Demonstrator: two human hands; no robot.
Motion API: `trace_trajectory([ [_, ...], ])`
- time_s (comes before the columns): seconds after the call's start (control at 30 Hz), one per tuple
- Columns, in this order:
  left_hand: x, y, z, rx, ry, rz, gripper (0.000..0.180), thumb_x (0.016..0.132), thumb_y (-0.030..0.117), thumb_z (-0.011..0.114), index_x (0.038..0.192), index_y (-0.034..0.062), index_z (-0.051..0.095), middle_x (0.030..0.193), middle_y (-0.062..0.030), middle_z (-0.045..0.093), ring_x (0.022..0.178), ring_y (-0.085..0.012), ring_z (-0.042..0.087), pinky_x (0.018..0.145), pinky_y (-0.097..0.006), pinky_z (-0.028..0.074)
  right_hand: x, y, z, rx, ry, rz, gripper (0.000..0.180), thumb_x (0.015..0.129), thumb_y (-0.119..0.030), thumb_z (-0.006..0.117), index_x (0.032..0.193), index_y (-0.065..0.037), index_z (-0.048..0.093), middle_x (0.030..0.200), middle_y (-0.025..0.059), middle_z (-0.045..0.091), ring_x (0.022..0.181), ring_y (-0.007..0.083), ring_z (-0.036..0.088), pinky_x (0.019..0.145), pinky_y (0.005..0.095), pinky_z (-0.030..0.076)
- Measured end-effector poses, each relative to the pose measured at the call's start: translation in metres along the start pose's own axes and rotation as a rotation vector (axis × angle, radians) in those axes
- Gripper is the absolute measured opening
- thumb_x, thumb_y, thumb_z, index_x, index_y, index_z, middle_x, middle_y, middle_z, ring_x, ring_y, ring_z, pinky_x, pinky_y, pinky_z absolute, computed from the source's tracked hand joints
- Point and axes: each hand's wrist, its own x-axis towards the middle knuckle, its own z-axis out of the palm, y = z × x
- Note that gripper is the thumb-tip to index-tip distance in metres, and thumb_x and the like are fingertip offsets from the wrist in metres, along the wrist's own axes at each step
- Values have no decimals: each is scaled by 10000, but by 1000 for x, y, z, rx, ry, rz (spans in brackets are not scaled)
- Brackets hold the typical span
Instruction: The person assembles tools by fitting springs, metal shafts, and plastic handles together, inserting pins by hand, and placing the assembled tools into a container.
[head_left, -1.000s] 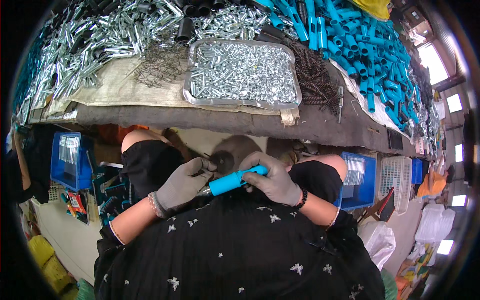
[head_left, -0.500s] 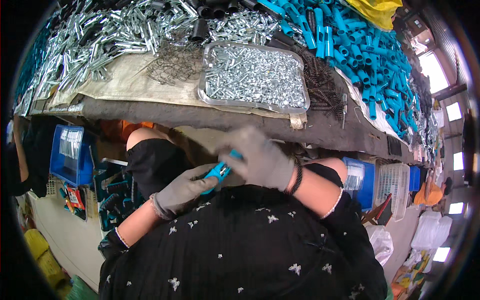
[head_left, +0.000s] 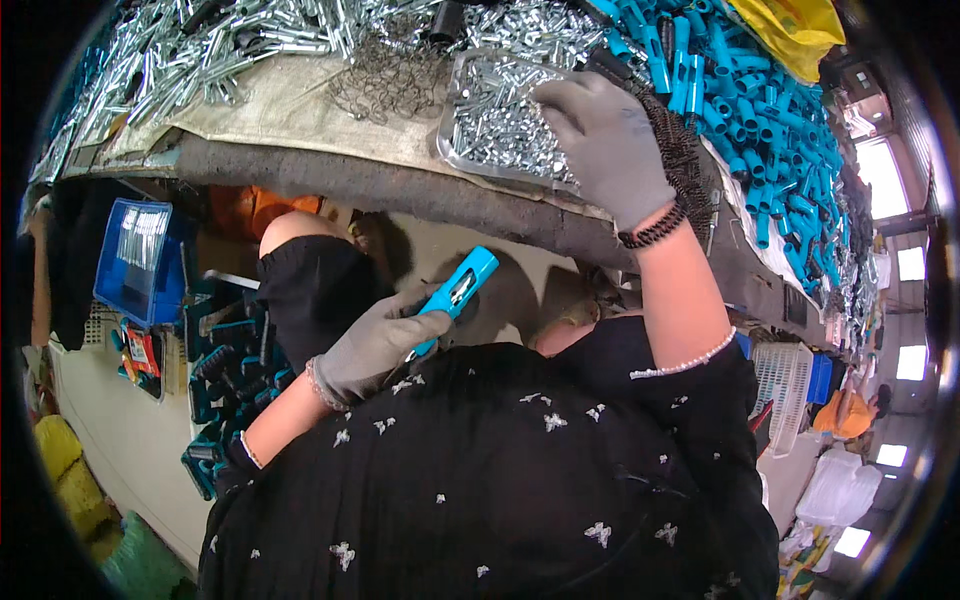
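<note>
- A workshop or small factory assembly station.
- Heaps of silver metal parts and blue plastic handles cover the surface, upper frame.
- Blue storage crate at left.
- Stacked baskets at right.

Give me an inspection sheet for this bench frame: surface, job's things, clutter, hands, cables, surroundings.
Surface: workbench with a dark padded edge, a beige cloth over it.
Job's things: blue plastic handle with a slot; clear tray full of small silver metal parts.
Clutter: heaps of silver metal pieces, a tangle of wire springs, piles of blue handles, a yellow bag.
Hands: left hand, grey glove, grips the blue plastic handle; right hand, grey glove, reaches into the clear tray.
Cables: nothing seen.
Surroundings: blue crate, white basket, bright windows.
</note>
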Motion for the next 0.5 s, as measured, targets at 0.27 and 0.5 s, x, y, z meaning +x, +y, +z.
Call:
trace_trajectory([
  [0.27, 8, -7, -3, -15, -8, 47, 352, 931, 257, 658, 1184, 29, 568, 883, 11, 576, 771, -57, 522, 686, -225, 427, -59, -63, -12, 783, -247, 334, 195, 881, -258, 678, 930, -72, 706, 1058, 110, 663, 981, 323, 631, 831, 430, 498],
  [0.5, 13, -6, 2, -11, -35, 12, 418, 902, 124, 640, 1287, 3, 528, 1024, -34, 604, 892, -90, 549, 800, -253, 445, -104, -90, 26, 478, -92, 62, 111, 773, -188, 730, 824, -103, 679, 1081, 105, 616, 1027, 333, 573, 891, 459, 463],
])
